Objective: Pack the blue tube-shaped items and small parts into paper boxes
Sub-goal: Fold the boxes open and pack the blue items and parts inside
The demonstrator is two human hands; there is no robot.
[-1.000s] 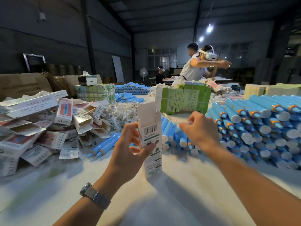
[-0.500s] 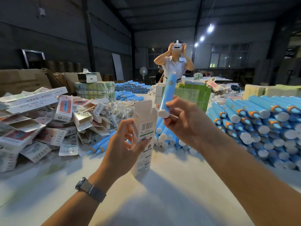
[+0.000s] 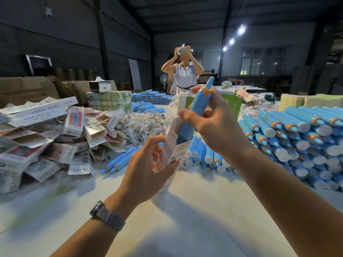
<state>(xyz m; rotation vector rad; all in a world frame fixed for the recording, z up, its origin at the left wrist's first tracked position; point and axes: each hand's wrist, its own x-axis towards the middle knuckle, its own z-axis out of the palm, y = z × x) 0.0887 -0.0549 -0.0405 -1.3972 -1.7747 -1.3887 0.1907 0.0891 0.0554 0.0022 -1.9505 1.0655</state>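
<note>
The right hand (image 3: 213,127) pinches a blue plastic tube with an orange collar (image 3: 196,110), its lower end just inside the open white paper box (image 3: 173,145) that the left hand (image 3: 148,167) grips upright on the pale surface (image 3: 185,229). If the tube tilts, it may catch the flap and crumple the thin box, or tip it towards the stacked blue tubes (image 3: 297,138).

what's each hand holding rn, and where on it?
Left hand grips the paper box around its middle. Right hand grips the blue tube around mid-body.
</note>
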